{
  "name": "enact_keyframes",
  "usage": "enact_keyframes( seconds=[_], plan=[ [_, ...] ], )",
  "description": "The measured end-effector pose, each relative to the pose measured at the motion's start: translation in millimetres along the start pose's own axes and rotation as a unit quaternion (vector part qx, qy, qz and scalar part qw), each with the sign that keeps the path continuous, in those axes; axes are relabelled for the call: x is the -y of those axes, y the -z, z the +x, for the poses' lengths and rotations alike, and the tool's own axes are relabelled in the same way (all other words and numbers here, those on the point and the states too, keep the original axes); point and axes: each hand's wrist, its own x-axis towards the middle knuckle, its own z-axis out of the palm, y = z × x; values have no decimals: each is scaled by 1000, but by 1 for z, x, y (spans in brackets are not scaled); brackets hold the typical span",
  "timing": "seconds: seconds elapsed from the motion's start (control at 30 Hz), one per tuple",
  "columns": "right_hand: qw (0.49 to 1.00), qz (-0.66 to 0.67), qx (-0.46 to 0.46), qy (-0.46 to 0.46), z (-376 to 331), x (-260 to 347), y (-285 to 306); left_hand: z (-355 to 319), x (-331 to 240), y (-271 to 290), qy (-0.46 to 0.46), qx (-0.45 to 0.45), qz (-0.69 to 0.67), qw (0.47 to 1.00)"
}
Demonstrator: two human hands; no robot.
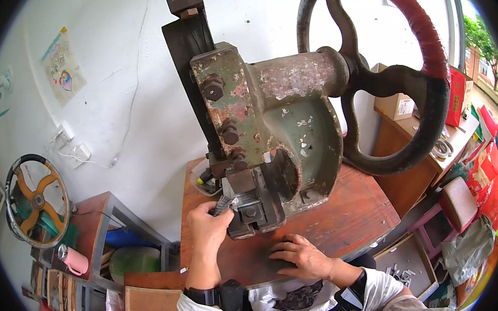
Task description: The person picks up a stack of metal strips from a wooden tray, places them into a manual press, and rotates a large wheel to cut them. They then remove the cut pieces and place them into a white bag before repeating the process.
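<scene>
A hand-operated press (311, 134) with worn green paint stands on a reddish-brown wooden table (351, 217). My left hand (207, 228) is at the left side of its dark metal die block (252, 213). Thumb and fingers are pinched on a small dark grey ridged piece (222, 206), partly hidden by the fingers. Bright metal shows beside the fingertips, under the press's ram (240, 182). My right hand (303, 258) lies on the tabletop near its front edge, fingers apart and holding nothing. The press's large wheel (424, 97), partly wrapped in red, rises at the upper right.
A white bag (265, 307) of dark scraps sits at my lap. A drawer (415, 259) with small metal pieces stands at the right. A second wheel (37, 200) and a pink cup (72, 259) are at the left. A small tray (199, 182) sits behind the die.
</scene>
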Motion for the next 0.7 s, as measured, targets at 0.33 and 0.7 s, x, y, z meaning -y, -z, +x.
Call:
enact_keyframes(
  seconds=[0.33, 0.7],
  plan=[
    [1000, -9, -2, 8, -3, -2, -1, 8, 6, -56, -189, -160, 157, 956],
    [1000, -2, -10, -2, -3, -1, 0, 28, -1, -56, -32, -69, 136, 988]
  ],
)
